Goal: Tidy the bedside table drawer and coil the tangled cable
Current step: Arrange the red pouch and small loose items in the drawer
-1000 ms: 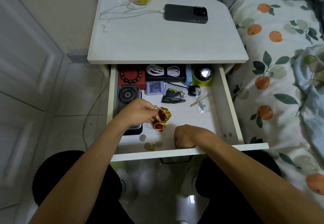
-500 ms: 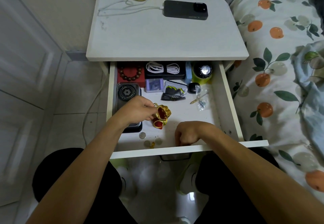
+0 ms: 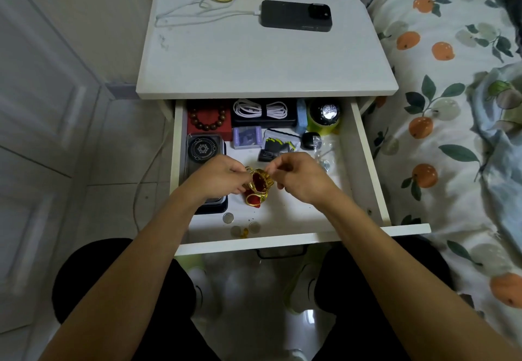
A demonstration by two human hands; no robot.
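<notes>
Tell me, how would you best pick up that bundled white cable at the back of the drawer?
Pinch the white cable at its narrow cinched middle, coming straight down from above. Its loops fan out to either side, lying flat on a black case, so the waist probably gives the firmest hold.

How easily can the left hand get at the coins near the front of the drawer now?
Probably easily. The coins lie bare on the drawer floor, just in front of the left hand, with nothing over them. But that hand holds the red-and-gold pouch, so it must let go first.

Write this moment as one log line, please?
drawer open | left hand holds red-and-gold pouch | right hand pinches its rim | coins loose
</notes>
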